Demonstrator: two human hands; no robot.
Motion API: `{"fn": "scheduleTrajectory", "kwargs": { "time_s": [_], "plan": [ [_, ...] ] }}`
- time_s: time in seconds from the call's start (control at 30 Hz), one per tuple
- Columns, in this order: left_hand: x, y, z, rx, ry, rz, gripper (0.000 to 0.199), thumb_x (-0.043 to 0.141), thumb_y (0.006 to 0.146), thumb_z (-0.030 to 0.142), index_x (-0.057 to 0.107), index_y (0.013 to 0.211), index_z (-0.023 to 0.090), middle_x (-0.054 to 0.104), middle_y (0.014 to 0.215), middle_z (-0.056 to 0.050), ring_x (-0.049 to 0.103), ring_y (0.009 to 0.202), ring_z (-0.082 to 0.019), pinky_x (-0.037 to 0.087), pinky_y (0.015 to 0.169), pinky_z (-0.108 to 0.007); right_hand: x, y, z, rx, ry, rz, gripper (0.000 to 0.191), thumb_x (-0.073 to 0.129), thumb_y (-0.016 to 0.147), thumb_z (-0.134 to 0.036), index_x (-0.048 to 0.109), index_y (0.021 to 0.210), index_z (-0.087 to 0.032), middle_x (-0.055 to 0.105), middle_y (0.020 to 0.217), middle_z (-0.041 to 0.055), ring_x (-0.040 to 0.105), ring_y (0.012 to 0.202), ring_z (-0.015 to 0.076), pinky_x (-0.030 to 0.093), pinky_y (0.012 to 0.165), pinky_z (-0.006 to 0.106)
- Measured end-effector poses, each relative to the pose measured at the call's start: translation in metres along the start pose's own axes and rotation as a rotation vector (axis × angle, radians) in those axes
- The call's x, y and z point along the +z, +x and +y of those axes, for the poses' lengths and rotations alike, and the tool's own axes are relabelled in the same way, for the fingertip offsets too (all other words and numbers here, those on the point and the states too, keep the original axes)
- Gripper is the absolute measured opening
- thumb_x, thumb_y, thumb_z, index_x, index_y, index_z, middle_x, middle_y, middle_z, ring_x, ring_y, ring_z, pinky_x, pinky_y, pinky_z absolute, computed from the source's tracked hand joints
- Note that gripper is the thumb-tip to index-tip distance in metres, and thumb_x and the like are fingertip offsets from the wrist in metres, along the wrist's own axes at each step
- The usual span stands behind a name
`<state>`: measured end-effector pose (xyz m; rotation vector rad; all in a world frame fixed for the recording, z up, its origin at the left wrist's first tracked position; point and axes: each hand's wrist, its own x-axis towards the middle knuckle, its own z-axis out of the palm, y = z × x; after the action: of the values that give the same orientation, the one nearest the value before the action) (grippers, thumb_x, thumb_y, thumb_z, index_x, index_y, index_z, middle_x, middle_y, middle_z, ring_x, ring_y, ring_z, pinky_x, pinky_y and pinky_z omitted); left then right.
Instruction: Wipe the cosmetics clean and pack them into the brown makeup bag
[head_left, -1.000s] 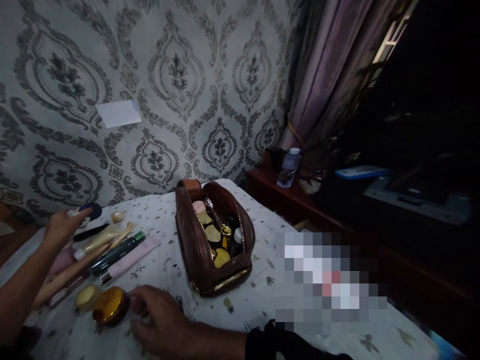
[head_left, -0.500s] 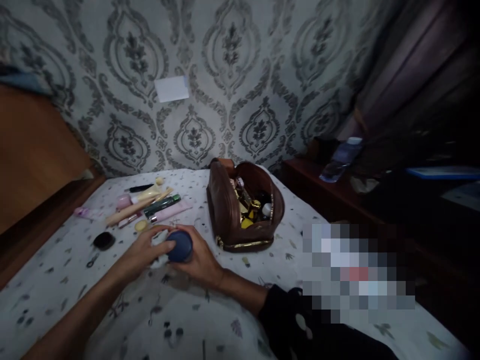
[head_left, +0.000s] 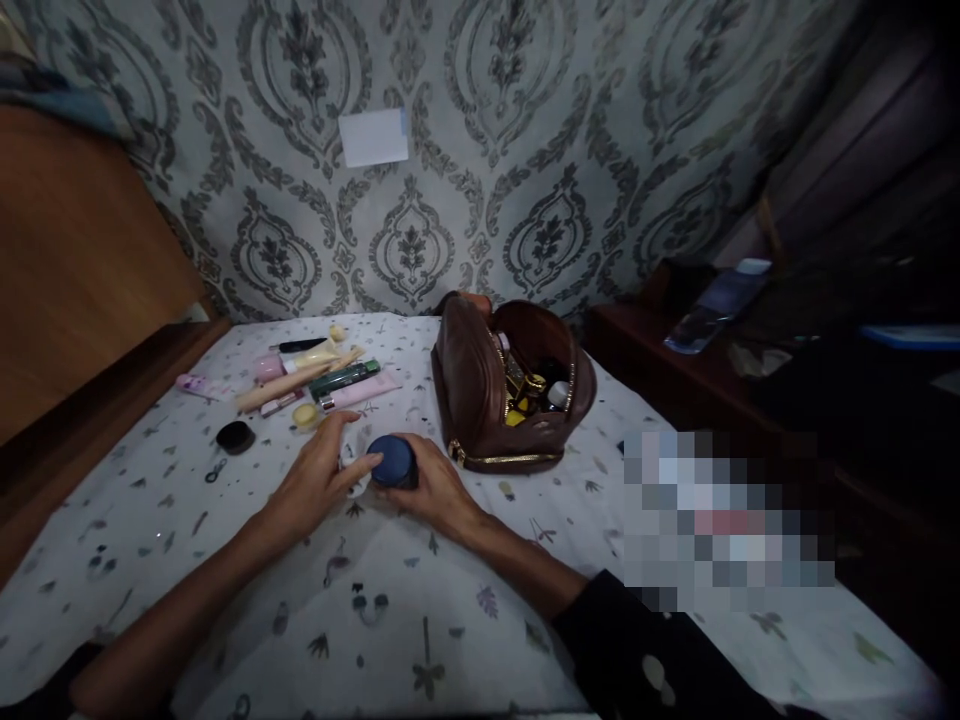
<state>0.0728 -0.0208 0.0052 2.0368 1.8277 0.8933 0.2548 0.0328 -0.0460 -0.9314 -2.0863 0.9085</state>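
Note:
My right hand (head_left: 442, 490) is wrapped round a small round jar with a dark blue top (head_left: 392, 462), held above the printed sheet. On its left side, my left hand (head_left: 319, 465) has its thumb against the jar's top and the index finger stretched forward. A whitish, tissue-like piece (head_left: 351, 460) shows between the left fingers and the jar; its exact kind is unclear. Just ahead of the left hand lies a round yellow item (head_left: 305, 415). A brown cosmetic bag (head_left: 480, 390) stands unzipped to the right, with several small bottles inside.
Beyond my hands lie a pink tube (head_left: 367, 390), a green tube (head_left: 345, 377), a wooden stick-like item (head_left: 281, 385) and a round black item (head_left: 235, 437). A clear bottle (head_left: 716, 305) rests on a dark ledge at right. The patterned wall (head_left: 412, 240) closes off the back.
The view has shifted, so everything sits a little farther right and higher. My left hand has opened out slightly, its index finger lifting off the jar. The right hand keeps its grip.

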Motion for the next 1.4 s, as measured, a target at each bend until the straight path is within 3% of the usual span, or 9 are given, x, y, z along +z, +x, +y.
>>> {"fn": "scheduleTrajectory", "kwargs": {
  "time_s": [0.17, 0.3, 0.4, 0.53, 0.7, 0.87, 1.03, 1.23, 1.4],
  "plan": [
    [0.001, 0.003, 0.007, 0.195, 0.075, 0.115, 0.035, 0.043, 0.099, 0.041, 0.046, 0.127, 0.019, 0.057, 0.120, -0.011, 0.056, 0.114, -0.025, 0.047, 0.097, -0.040, 0.004, 0.000, 0.006, -0.041, -0.043, 0.004, 0.059, 0.079, 0.069, -0.026, 0.057, 0.122, -0.015, 0.065, 0.116, 0.0106, 0.059, 0.108, 0.0269, 0.046, 0.094, 0.041],
    [0.021, 0.006, 0.014, 0.476, 0.217, -0.025, 0.038, 0.040, 0.101, 0.036, 0.046, 0.134, 0.019, 0.056, 0.132, -0.014, 0.054, 0.123, -0.026, 0.048, 0.101, -0.041, 0.011, -0.002, 0.020, -0.067, -0.086, 0.056, 0.055, 0.074, 0.068, -0.021, 0.058, 0.120, -0.014, 0.065, 0.112, 0.0116, 0.059, 0.104, 0.0274, 0.049, 0.091, 0.043],
    [0.037, 0.010, 0.017, 0.580, 0.365, -0.068, 0.038, 0.045, 0.099, 0.038, 0.054, 0.128, 0.016, 0.063, 0.126, -0.014, 0.060, 0.115, -0.028, 0.050, 0.099, -0.045, 0.016, -0.002, 0.029, -0.113, -0.060, 0.111, 0.045, 0.068, 0.066, -0.016, 0.061, 0.111, -0.013, 0.067, 0.108, 0.0127, 0.061, 0.101, 0.0273, 0.051, 0.090, 0.043],
    [0.043, 0.017, 0.020, 0.482, 0.324, -0.053, 0.035, 0.041, 0.100, 0.033, 0.059, 0.124, 0.015, 0.067, 0.120, -0.014, 0.063, 0.109, -0.027, 0.053, 0.093, -0.044, 0.015, 0.001, 0.029, -0.140, -0.036, 0.135, 0.045, 0.069, 0.064, -0.019, 0.063, 0.109, -0.015, 0.068, 0.107, 0.0112, 0.063, 0.099, 0.0277, 0.051, 0.091, 0.042],
    [0.033, 0.030, 0.024, 0.282, 0.037, -0.122, 0.035, 0.036, 0.100, 0.031, 0.067, 0.107, 0.016, 0.072, 0.102, -0.010, 0.067, 0.095, -0.023, 0.051, 0.086, -0.037, 0.011, 0.003, 0.022, -0.078, -0.066, 0.119, 0.043, 0.081, 0.061, -0.029, 0.064, 0.098, -0.016, 0.069, 0.101, 0.0102, 0.063, 0.095, 0.0273, 0.051, 0.088, 0.042],
    [0.031, 0.035, 0.013, 0.083, -0.299, -0.088, 0.043, 0.037, 0.098, 0.043, 0.069, 0.084, 0.016, 0.072, 0.083, -0.005, 0.066, 0.081, -0.020, 0.047, 0.075, -0.030, 0.007, 0.004, 0.016, -0.015, -0.066, 0.074, 0.046, 0.085, 0.060, -0.030, 0.065, 0.098, -0.015, 0.069, 0.097, 0.0101, 0.063, 0.094, 0.0279, 0.052, 0.083, 0.041],
    [0.043, 0.028, -0.005, -0.095, -0.628, -0.011, 0.047, 0.038, 0.097, 0.054, 0.066, 0.100, 0.016, 0.069, 0.085, -0.004, 0.064, 0.081, -0.020, 0.048, 0.073, -0.029, 0.003, 0.001, 0.014, 0.029, -0.021, 0.051, 0.060, 0.084, 0.063, -0.029, 0.063, 0.118, -0.016, 0.069, 0.108, 0.0117, 0.063, 0.101, 0.0295, 0.051, 0.088, 0.042],
    [0.046, 0.020, -0.006, -0.089, -0.472, 0.147, 0.038, 0.030, 0.099, 0.052, 0.053, 0.099, 0.021, 0.058, 0.086, -0.002, 0.056, 0.082, -0.019, 0.046, 0.077, -0.032, 0.003, -0.003, 0.016, 0.024, 0.028, 0.043, 0.076, 0.082, 0.067, -0.027, 0.052, 0.137, -0.023, 0.063, 0.127, 0.0106, 0.060, 0.116, 0.0290, 0.047, 0.100, 0.043],
    [0.046, 0.012, -0.012, 0.010, -0.320, 0.010, 0.037, 0.027, 0.099, 0.052, 0.045, 0.104, 0.020, 0.055, 0.079, -0.001, 0.056, 0.075, -0.020, 0.047, 0.074, -0.036, 0.000, -0.006, 0.013, 0.002, 0.038, 0.032, 0.072, 0.077, 0.072, -0.027, 0.050, 0.139, -0.022, 0.062, 0.128, 0.0105, 0.059, 0.115, 0.0273, 0.047, 0.100, 0.042]
  ]
}}
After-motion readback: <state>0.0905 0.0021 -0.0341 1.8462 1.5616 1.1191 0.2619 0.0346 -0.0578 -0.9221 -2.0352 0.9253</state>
